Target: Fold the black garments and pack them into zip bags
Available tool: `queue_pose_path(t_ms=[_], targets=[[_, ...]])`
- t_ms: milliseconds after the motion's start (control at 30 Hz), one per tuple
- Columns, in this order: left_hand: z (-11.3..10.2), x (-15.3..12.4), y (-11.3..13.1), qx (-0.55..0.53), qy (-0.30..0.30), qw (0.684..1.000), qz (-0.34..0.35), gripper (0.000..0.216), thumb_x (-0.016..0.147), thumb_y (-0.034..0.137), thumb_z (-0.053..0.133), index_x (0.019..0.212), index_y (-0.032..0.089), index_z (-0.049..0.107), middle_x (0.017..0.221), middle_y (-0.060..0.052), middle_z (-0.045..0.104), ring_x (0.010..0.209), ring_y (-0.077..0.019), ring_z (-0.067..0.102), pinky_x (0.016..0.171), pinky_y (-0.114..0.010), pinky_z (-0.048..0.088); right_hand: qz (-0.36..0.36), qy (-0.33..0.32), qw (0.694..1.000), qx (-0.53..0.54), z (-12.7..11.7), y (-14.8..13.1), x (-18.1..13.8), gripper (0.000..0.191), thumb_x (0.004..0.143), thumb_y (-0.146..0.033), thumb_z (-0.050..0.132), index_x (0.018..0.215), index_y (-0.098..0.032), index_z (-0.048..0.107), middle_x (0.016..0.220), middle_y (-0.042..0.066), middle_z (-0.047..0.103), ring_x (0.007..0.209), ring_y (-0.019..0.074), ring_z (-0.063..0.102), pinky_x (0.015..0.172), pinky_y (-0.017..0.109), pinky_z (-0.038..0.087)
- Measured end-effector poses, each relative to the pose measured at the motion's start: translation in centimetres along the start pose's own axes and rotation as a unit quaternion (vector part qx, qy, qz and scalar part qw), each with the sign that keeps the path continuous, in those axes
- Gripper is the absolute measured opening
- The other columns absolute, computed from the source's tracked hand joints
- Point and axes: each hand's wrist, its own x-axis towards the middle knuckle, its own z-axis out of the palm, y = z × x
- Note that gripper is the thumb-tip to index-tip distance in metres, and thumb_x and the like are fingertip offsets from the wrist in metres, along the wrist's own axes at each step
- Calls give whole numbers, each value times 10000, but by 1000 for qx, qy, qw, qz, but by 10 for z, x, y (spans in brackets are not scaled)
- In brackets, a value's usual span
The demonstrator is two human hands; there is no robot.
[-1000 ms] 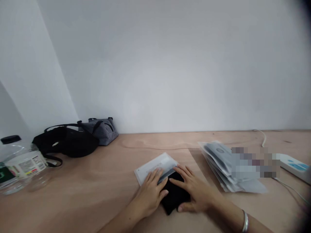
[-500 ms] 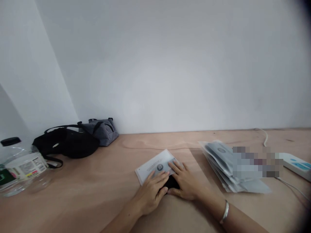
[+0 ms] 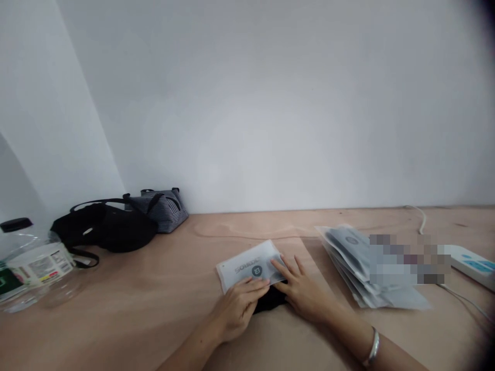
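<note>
A frosted plastic bag with printed lettering and a round dark logo lies slanted on the table in front of me. Black fabric shows at its near edge, between my hands; how much of it is inside the bag is hidden. My left hand is closed over the bag's near left edge, fingers together and thumb mostly hidden. Spread across the right end is my right hand, its fingertips resting on the bag and its palm beside the fabric.
Several similar frosted bags are piled on the right, partly blurred out. Beyond them lies a white power strip with a cable. A clear bottle, a black bag and a striped bag stand left. A wall borders the table.
My right hand has shifted slightly right and its fingers have spread more. The left thumb has drawn back, and more black fabric shows toward me. The bag has turned slightly.
</note>
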Motion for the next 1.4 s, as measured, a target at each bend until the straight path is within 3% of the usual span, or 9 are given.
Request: queue_pose_path(t_ms=[167,367,467,600,800,933,1067,1233,1400], targets=[[-6,1,4,19,-37,999,25,537,808,177,502,1307,286,337,1326,3,415,1198,-194,400,1022,-429,292,9,12,1000,-9,2,0,3,388,805,-120,385,1151,-213,532,1407,39,266,1274,283,220,997,525,208],[-4,1,-9,51,10,997,58,600,761,-27,304,1295,238,369,1323,7,424,1203,-131,390,1003,-301,343,10,25,1000,-13,-10,-6,3,266,839,-127,387,962,-183,616,1276,53,476,950,197,573,872,375,390],[-3,-2,-13,43,46,996,63,491,792,-6,293,1184,219,484,1259,-18,502,1149,-139,458,974,-293,376,-12,74,997,-16,-11,-5,0,260,857,-158,393,1021,-209,588,1232,46,519,975,188,557,892,370,356],[-8,-10,-10,2,74,997,-33,313,831,142,446,1124,248,466,1126,-11,589,1017,-156,557,867,-283,457,-63,102,992,-31,-5,1,-1,243,870,-158,390,1039,-215,555,1062,41,609,807,144,584,839,326,356],[-19,-31,-25,39,30,997,-51,495,773,241,572,1225,274,371,1240,-32,507,1126,-208,475,938,-360,399,-6,131,990,-51,-1,4,6,135,822,-97,407,796,-149,529,707,33,582,634,150,512,709,310,343],[-21,-44,-40,90,70,993,-29,407,802,163,480,1194,257,425,1182,-38,555,1079,-194,517,919,-345,422,31,164,986,-12,-13,-16,13,86,785,-258,509,808,-175,500,792,39,576,765,182,496,775,355,303],[-21,-47,-39,87,114,989,-25,252,781,142,477,1006,230,549,1071,-37,603,972,-181,572,845,-303,468,-62,152,986,-8,-14,-52,35,233,740,-394,544,848,-190,511,842,43,561,851,211,462,829,401,275],[-19,-44,-34,50,85,995,-24,211,806,110,382,759,194,569,804,-31,616,742,-143,592,676,-237,487,-110,175,977,-46,10,-85,71,123,839,-230,431,823,-173,540,814,42,582,784,191,465,819,416,288],[-20,-42,-34,34,74,996,-31,238,832,132,362,723,190,566,748,-30,595,681,-135,578,627,-220,471,-126,171,975,-66,13,-77,61,142,856,-192,419,826,-183,558,771,32,591,774,185,458,862,425,272]])
